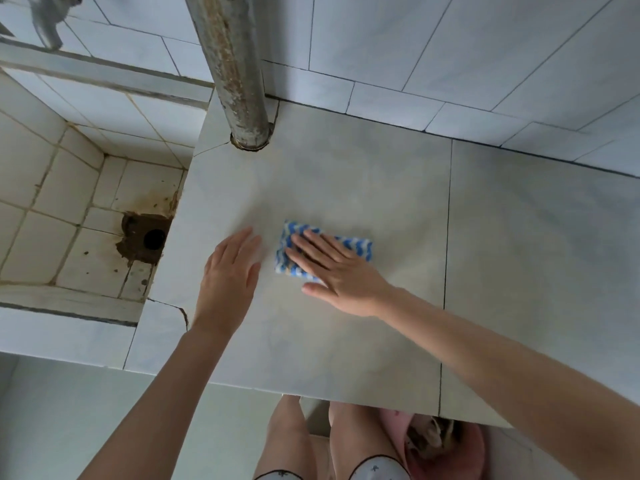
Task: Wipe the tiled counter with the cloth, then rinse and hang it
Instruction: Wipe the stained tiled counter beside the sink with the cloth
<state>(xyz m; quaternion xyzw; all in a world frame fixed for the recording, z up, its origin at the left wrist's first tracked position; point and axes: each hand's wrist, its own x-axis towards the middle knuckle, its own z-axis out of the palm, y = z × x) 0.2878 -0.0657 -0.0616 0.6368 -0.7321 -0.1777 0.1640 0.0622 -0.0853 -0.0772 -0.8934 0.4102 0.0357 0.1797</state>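
A blue-and-white patterned cloth, folded into a small rectangle, lies flat on the pale tiled counter. My right hand presses down on it with straight, spread fingers and covers most of its middle. My left hand rests flat on the bare counter just left of the cloth, fingers straight, not touching it.
A rusty vertical pipe rises through the counter at the back. To the left is a tiled sink with a stained drain hole; a tap shows at top left. A pink basin sits on the floor below the counter's front edge.
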